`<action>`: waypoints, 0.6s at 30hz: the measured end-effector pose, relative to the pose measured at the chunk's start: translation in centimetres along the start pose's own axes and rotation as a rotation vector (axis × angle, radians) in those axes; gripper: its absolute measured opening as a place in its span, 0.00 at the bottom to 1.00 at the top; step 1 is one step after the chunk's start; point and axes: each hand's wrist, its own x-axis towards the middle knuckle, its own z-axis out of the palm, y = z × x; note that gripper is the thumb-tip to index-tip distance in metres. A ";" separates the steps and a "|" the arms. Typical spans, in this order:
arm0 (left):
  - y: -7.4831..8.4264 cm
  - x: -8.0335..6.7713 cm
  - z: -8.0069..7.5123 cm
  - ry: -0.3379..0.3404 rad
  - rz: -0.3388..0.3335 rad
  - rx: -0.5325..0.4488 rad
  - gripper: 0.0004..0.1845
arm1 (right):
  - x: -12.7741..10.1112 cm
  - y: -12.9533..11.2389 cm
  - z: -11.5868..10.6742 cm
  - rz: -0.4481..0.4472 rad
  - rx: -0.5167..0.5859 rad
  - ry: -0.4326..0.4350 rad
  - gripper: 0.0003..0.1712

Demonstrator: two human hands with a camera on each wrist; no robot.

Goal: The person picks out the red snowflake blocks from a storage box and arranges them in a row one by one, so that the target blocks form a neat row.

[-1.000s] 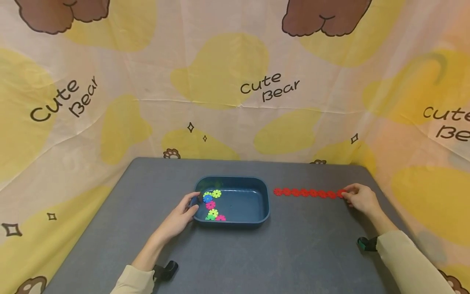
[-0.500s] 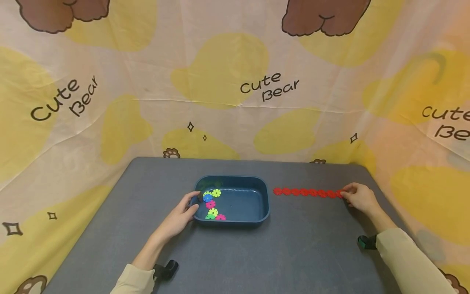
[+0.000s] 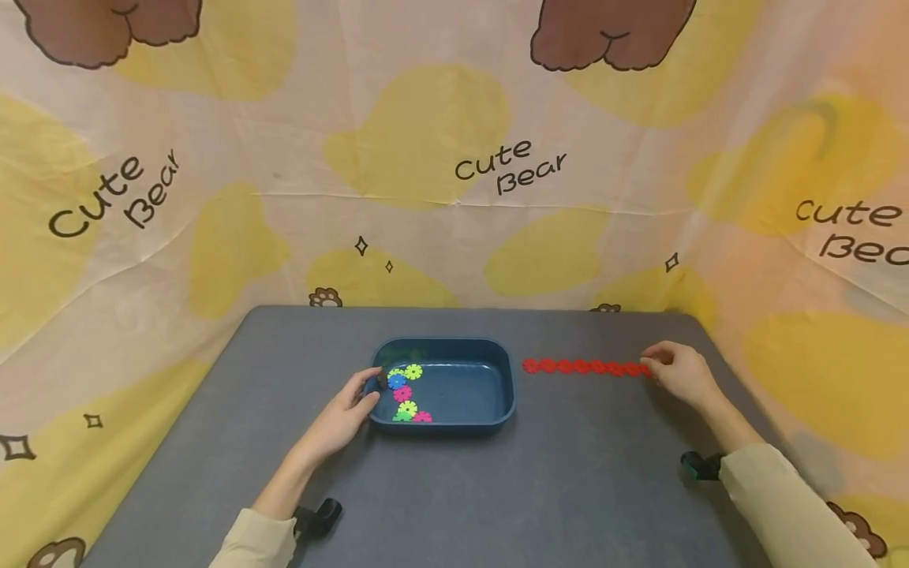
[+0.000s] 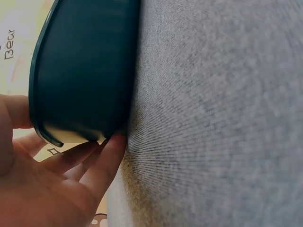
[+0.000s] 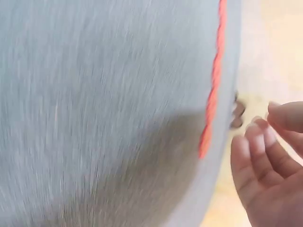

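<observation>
The right hand (image 3: 678,372), which a second ago rested its fingertips on the right end of the red chain (image 3: 585,367), now sits just beside that end with the grip released; in the right wrist view its fingers (image 5: 258,156) are loosely curved and stand clear of the chain (image 5: 214,85). The chain appears not to have shifted on the worktop (image 3: 540,473), so the row seems laid and left in place. The left hand (image 3: 341,418) keeps its hold on the left end of the blue tray (image 3: 506,379), thumb over the rim and fingers (image 4: 102,161) against the outer wall (image 4: 80,71).

The chain is a straight line of interlocked red snowflake discs lying flat, to the right of the tray and apart from it, toward the far right of the worktop. Loose discs (image 3: 405,390) in yellow, blue, pink and green lie at the tray's left end.
</observation>
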 end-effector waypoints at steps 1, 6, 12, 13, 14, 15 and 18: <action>0.0 0.1 0.0 0.007 0.005 0.013 0.27 | -0.1 -0.5 0.2 -0.013 -0.009 0.008 0.20; -0.1 0.4 -0.1 0.064 0.038 0.095 0.27 | -0.6 -2.8 1.5 -0.065 -0.035 0.060 0.17; -0.4 0.1 0.0 0.095 0.070 0.182 0.26 | -1.9 -5.4 3.7 -0.107 -0.006 0.082 0.16; -0.4 0.0 0.1 0.099 0.076 0.192 0.26 | -2.1 -5.8 4.1 -0.116 -0.009 0.086 0.15; -0.4 -0.1 0.2 0.107 0.085 0.208 0.26 | -2.3 -6.2 4.4 -0.124 -0.014 0.092 0.15; -0.3 -0.2 0.2 0.120 0.094 0.222 0.26 | -2.5 -6.5 4.7 -0.139 -0.023 0.095 0.16; -0.2 -0.5 0.2 0.170 0.133 0.294 0.27 | -3.0 -7.4 5.7 -0.166 -0.072 0.108 0.18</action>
